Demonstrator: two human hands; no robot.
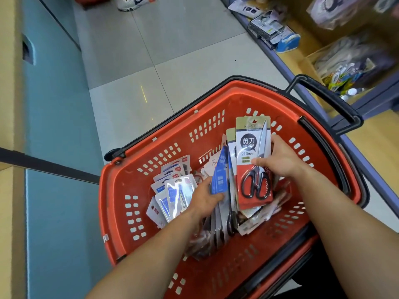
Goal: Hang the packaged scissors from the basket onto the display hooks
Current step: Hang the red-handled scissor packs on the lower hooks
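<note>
Two bare hands are down inside the red basket, which sits on the pale tiled floor with its black handle swung out toward the shelf side. The right hand is closed on a packaged pair of scissors, thumb laid across the front of the card and fingers wrapped behind its right edge. That pack stands nearly upright near the basket's far right wall, its hang-hole end up; the card is grey and red, with black-handled scissors showing under clear plastic. More packs of the same kind stand just behind it, leaning against it.

The left hand is pressed flat, fingers loosely spread, against a bundle of blue-backed packs in the middle of the basket. Whether it grips them or only steadies them I cannot tell. Just left of that hand, toward the basket's left wall, lies a fanned heap of smaller shiny blister packs, overlapping one another. Still more packs lie jumbled on the basket floor under both forearms.

Along the right edge of the aisle runs a low wooden shelf with a blue-grey rim, holding blurred bagged goods. At the far end of the floor a sneaker is just in view.
</note>
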